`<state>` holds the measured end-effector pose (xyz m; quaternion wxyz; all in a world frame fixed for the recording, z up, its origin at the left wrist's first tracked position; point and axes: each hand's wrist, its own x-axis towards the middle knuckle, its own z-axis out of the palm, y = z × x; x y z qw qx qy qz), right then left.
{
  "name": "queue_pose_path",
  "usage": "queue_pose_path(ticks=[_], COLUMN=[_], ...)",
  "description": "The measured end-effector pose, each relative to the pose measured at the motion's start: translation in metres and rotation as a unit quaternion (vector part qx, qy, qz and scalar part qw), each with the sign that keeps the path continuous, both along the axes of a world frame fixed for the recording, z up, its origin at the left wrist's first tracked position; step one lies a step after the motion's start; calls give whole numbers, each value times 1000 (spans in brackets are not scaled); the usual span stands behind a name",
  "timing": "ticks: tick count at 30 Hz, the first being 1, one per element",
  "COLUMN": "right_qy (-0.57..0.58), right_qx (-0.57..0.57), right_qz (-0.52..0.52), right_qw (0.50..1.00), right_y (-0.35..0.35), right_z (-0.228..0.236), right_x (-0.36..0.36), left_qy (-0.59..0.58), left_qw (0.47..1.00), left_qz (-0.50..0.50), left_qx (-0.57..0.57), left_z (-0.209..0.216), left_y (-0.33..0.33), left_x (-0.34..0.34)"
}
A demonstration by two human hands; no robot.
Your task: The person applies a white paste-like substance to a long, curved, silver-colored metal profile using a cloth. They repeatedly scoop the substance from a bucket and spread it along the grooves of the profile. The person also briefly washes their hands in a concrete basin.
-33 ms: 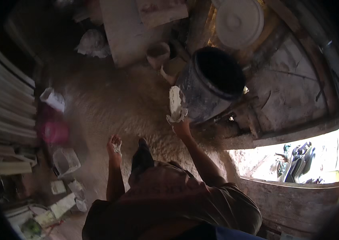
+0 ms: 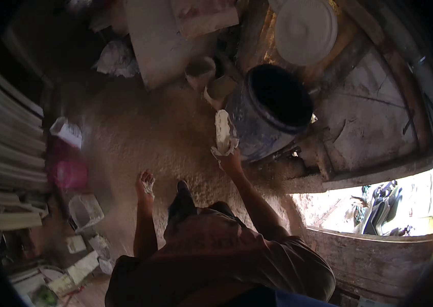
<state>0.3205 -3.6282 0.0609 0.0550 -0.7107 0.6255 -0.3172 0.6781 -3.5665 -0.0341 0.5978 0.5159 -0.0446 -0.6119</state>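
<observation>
My right hand is closed round the near end of a long, whitish, rough-surfaced piece with a ragged, crumpled edge by my fingers. What the piece is made of I cannot make out. It points away from me, right beside a large dark barrel with an open top and whitish smears on its side. Lower and to the left, my left hand hangs over the floor. Its fingers are loosely bent and apart, and white matter clings to the thumb side of the palm.
Behind the barrel stand a pale round lid and small pots, near a pale board. Along the left lie a pink container, a translucent tub and a white container. A low opening shows daylight at right.
The view has shifted very slightly. Both hands keep nearly the same place, and the whitish piece stays in my right hand beside the barrel.
</observation>
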Motion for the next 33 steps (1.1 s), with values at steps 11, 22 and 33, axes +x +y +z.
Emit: queue_pose_path(ticks=[11, 22, 33], right_qy=[-376, -219, -108], right_qx=[163, 162, 471], right_qz=[-326, -204, -382], right_qw=[852, 940, 787], right_y=[-485, -629, -760], right_z=[-45, -156, -429], right_x=[90, -61, -137], left_qy=[-57, -51, -89], left_qw=[980, 986, 844], left_qz=[-136, -161, -521], left_qx=[-134, -3, -89], left_z=[69, 16, -311], left_y=[-463, -658, -897], left_x=[-60, -147, -359])
